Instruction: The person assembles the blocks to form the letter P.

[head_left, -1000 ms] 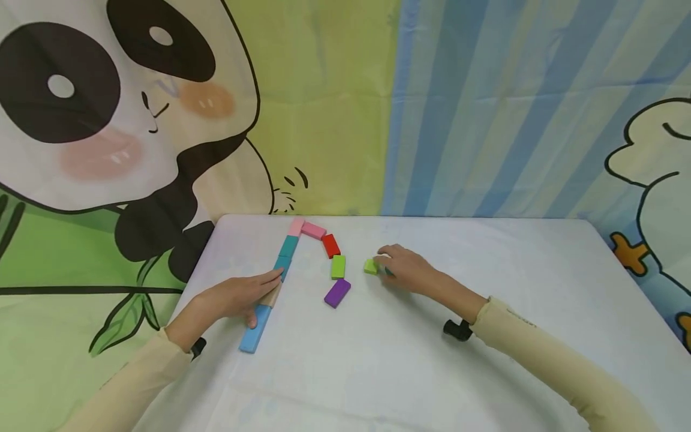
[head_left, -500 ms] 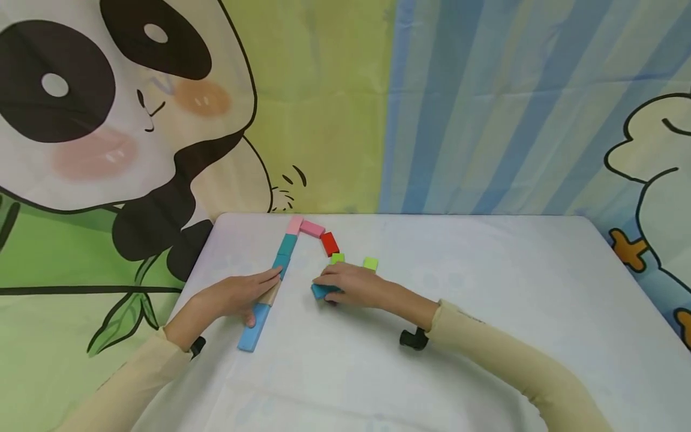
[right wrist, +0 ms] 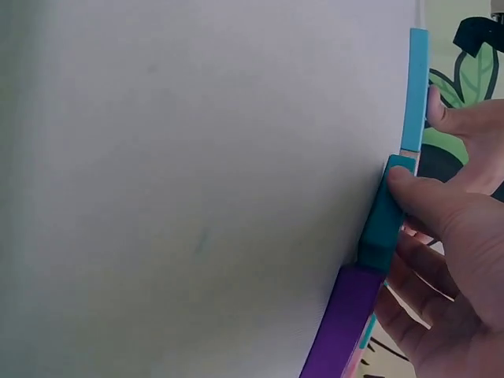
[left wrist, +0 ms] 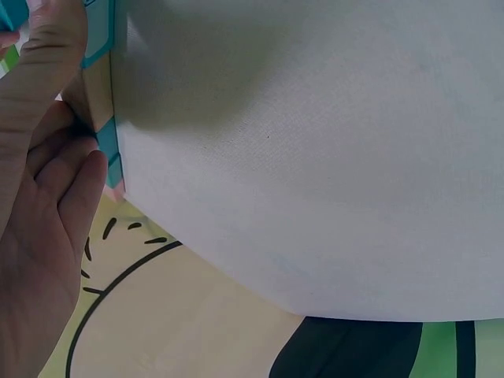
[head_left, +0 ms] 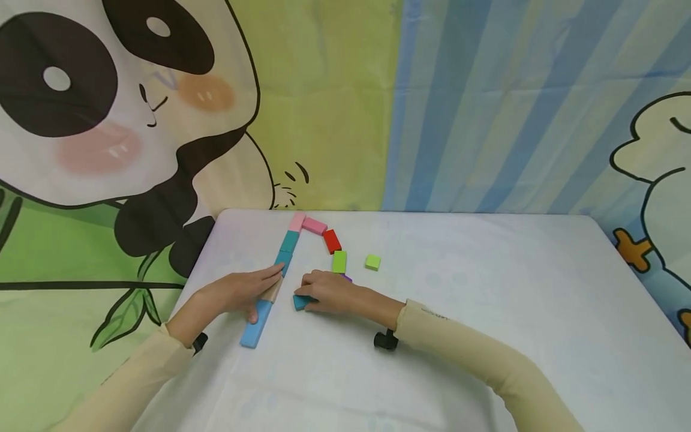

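My right hand (head_left: 332,291) pinches a teal block (right wrist: 386,213) between thumb and fingers, low over the table. One end of that block meets the purple block (right wrist: 342,323), which my hand mostly hides in the head view. To the left runs a straight row of blocks: a light blue one (head_left: 256,327) nearest, then a wood-coloured one (head_left: 272,292), teal ones (head_left: 289,241) and a pink one (head_left: 297,221). My left hand (head_left: 232,294) rests along this row with fingers extended, its thumb beside the light blue block.
From the row's far end a second pink block (head_left: 314,225), a red block (head_left: 332,241) and a green block (head_left: 339,261) curve round to the purple one. A small light green block (head_left: 372,262) lies apart on the right. A patterned cloth (head_left: 324,120) hangs behind the white table (head_left: 459,270).
My right hand has moved left from beside the small green block, carrying the teal block over to the purple one. The left hand has stayed on the row.
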